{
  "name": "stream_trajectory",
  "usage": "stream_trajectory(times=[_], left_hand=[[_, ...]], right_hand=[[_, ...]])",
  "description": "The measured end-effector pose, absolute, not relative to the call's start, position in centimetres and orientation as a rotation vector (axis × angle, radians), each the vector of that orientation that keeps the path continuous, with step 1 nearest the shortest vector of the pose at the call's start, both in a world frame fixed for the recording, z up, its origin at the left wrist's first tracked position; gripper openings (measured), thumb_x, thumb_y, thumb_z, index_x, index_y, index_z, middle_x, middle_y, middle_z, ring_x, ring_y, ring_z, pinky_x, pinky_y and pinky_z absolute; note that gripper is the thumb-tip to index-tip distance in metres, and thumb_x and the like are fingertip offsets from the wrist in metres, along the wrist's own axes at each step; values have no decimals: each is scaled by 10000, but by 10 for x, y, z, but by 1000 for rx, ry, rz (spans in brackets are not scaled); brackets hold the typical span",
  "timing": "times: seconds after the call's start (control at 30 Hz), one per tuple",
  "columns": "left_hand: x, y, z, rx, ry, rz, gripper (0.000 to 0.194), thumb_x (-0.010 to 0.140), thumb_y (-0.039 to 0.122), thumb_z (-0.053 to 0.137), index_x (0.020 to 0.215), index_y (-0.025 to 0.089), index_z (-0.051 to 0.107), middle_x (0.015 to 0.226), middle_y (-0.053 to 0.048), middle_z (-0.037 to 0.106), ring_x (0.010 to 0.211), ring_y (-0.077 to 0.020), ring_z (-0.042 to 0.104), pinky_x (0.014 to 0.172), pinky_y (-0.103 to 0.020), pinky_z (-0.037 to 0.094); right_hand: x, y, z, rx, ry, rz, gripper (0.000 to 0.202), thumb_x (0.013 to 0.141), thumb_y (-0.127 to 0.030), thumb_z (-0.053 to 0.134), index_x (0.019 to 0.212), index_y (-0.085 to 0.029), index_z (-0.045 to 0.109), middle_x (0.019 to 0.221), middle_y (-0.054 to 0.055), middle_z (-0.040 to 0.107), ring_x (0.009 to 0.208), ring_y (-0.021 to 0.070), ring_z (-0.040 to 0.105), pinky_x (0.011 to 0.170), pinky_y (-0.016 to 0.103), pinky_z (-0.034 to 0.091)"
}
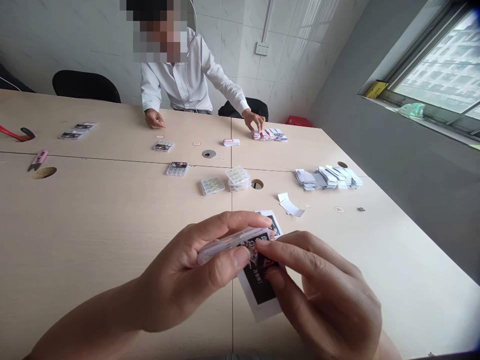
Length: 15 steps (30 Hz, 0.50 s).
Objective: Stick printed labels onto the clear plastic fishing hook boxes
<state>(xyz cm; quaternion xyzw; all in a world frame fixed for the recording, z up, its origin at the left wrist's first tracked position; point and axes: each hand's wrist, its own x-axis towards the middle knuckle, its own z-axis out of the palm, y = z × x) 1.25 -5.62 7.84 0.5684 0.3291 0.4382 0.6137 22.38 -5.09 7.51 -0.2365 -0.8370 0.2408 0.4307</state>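
My left hand (195,272) is closed round a flat clear plastic case (221,246), thumb on its near face and fingers over the far edge. A black-and-white printed card (258,286) lies against the case's right end and hangs below it. The fingertips of my right hand (326,285) pinch this card at its upper right part. Behind the case, part of another black-and-white printed piece (273,222) shows; whether it is held or lies on the table is unclear.
Clear cases (238,179) and a case with a black label (177,169) lie ahead on the table (112,225). White paper stacks (328,178) stand at the right. Across the table, a person (183,80) touches red-and-white cards (268,134). Pink snips (38,160) lie left.
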Motion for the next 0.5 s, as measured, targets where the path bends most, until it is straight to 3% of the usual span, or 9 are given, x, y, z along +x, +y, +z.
stream_trajectory(times=[0.13, 0.4, 0.5], left_hand=[[13, -56, 78, 1303, 787, 1016, 262, 980, 323, 615, 1217, 368, 715, 1054, -5, 754, 898, -171, 673, 793, -227, 551], [14, -55, 81, 1312, 764, 995, 251, 1001, 317, 588, 1186, 447, 699, 1052, 35, 728, 901, -134, 639, 803, -193, 522], [13, -55, 81, 1328, 792, 992, 243, 997, 332, 590, 1193, 425, 700, 1020, 18, 726, 859, -145, 633, 762, -209, 519]], right_hand=[[223, -50, 76, -590, -2082, 611, 448, 907, 40, 579, 1332, -103, 589, 1071, 63, 672, 946, 128, 644, 861, 233, 577], [223, -50, 75, -587, -2088, 594, 442, 909, 37, 585, 1334, -84, 585, 1086, 68, 674, 972, 125, 638, 868, 231, 573], [223, -50, 75, -581, -2085, 593, 426, 910, 35, 582, 1320, -78, 593, 1080, 70, 677, 966, 122, 644, 867, 226, 572]])
